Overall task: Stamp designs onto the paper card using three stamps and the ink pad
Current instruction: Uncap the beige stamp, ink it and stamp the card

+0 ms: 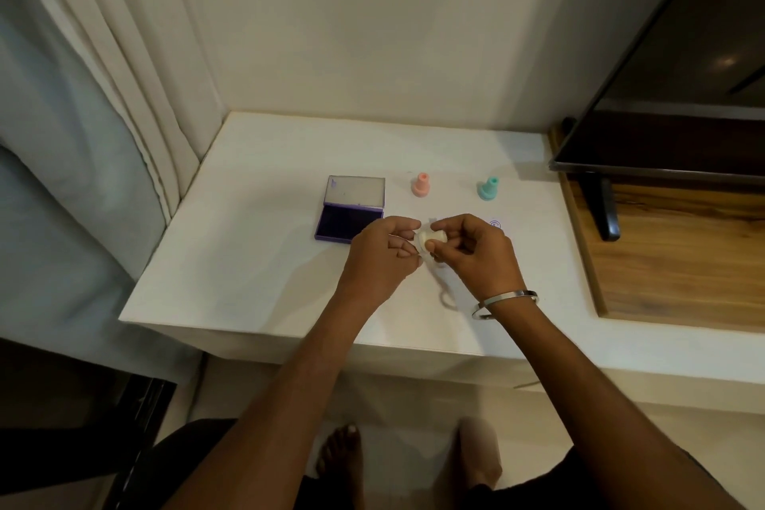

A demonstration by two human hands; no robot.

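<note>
A small cream-white stamp is held above the white table between both hands. My left hand pinches its left end and my right hand grips its right end. An open purple ink pad lies just left of my left hand, lid raised behind it. A pink stamp and a teal stamp stand upright behind my hands. The white paper card lies mostly under my right hand, with a faint purple print showing at its right end.
The white table ends at a front edge near my forearms. A curtain hangs on the left. A dark TV screen on a stand sits over a wooden shelf at the right.
</note>
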